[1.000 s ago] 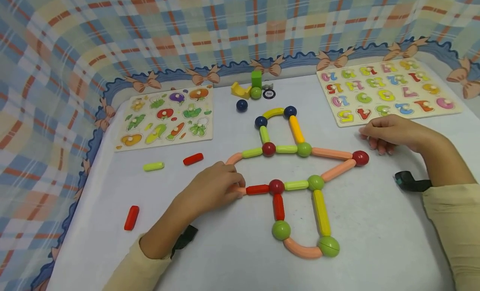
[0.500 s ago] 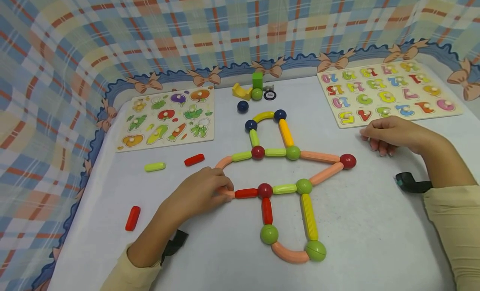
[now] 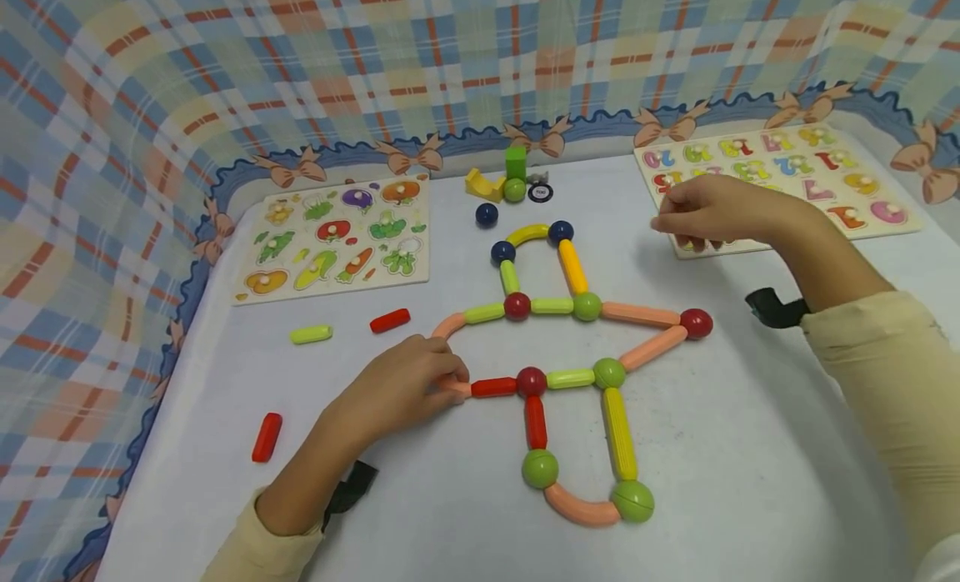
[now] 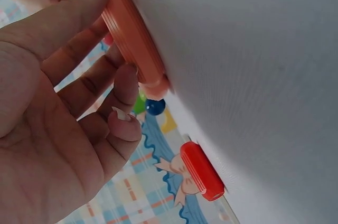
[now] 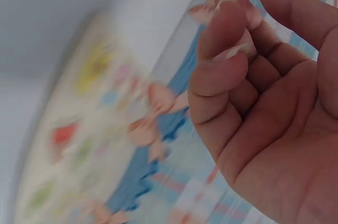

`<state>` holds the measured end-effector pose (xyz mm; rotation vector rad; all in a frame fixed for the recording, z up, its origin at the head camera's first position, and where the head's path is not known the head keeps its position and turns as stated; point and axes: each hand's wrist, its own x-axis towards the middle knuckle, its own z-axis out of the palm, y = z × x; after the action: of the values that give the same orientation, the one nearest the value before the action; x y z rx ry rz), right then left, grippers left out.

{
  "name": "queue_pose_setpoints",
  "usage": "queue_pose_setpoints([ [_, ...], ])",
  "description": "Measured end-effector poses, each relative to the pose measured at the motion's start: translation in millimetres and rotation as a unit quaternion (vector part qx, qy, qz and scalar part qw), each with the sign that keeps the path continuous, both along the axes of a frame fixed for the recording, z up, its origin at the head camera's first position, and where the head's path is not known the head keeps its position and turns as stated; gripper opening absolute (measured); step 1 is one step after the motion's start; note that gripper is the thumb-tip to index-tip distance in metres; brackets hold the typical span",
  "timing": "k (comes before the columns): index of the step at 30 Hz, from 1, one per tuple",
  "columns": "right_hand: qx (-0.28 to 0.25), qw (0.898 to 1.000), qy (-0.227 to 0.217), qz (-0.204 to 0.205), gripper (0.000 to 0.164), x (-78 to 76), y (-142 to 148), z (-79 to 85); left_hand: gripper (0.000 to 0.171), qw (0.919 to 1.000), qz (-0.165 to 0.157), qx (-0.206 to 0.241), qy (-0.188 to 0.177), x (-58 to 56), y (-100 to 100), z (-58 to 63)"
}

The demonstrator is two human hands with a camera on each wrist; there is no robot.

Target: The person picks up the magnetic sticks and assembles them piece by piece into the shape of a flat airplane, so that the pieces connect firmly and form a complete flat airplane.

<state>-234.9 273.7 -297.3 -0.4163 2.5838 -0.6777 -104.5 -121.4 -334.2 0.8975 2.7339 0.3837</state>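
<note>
A figure of coloured rods and balls lies flat on the white table. My left hand point(image 3: 408, 378) grips a peach curved rod point(image 4: 132, 31) at the figure's left end, thumb on one side and fingers on the other; in the head view the hand hides most of this rod. It meets a red rod point(image 3: 494, 388) that runs to a dark red ball point(image 3: 531, 382). My right hand point(image 3: 723, 211) holds nothing, its fingers loosely curled. It hangs over the left side of the number puzzle board point(image 3: 877, 235), above and right of the figure.
A vegetable puzzle board point(image 3: 333, 240) lies at the back left. Loose rods, one light green point(image 3: 311, 334) and two red point(image 3: 390, 320), lie left of the figure. Behind it are a navy ball point(image 3: 487, 214), a yellow block point(image 3: 484, 184) and a green block point(image 3: 516, 163).
The figure and my left hand shifted left at first, then stayed nearly still, the grip unchanged. My right hand has since moved up and left from the number board's near edge to over the board.
</note>
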Motion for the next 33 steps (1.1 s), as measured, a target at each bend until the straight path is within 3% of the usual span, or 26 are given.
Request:
queue_pose_setpoints([
  [3, 0.022, 0.997, 0.038, 0.068, 0.027, -15.2, -39.9, 13.5, 0.021, 0.9999, -0.010, 0.003, -0.002, 0.4, -1.7, -0.4],
  [7, 0.017, 0.987, 0.061, 0.150, 0.017, -27.4, -93.7, 14.5, 0.023, 0.9999, -0.015, 0.000, -0.003, 2.6, -2.5, -1.7],
  [13, -0.033, 0.958, 0.098, 0.269, 0.009, -26.9, -174.3, -0.1, 0.029, 0.9996, -0.009, -0.028, 0.000, 8.8, -1.1, -0.4],
  [18, -0.066, 0.932, 0.090, 0.344, 0.015, -18.6, -232.1, -12.9, 0.041, 0.9969, -0.032, -0.068, 0.021, 17.1, -0.5, -1.0],
  [21, -0.067, 0.925, 0.077, 0.366, 0.020, -13.0, -254.3, -19.2, 0.057, 0.9946, -0.042, -0.092, 0.023, 26.1, -3.2, -1.5],
  [26, -0.056, 0.927, 0.063, 0.367, 0.023, -7.1, -271.4, -27.6, 0.085, 0.9933, -0.037, -0.109, -0.009, 42.1, -8.1, -2.7],
  [29, -0.050, 0.927, 0.060, 0.367, 0.024, -5.4, -277.1, -32.8, 0.092, 0.9932, -0.032, -0.109, -0.026, 47.5, -10.7, -3.8],
  [33, -0.042, 0.929, 0.069, 0.361, 0.023, -3.6, -285.2, -38.5, 0.096, 0.9935, -0.035, -0.106, -0.020, 50.4, -13.1, -5.4],
])
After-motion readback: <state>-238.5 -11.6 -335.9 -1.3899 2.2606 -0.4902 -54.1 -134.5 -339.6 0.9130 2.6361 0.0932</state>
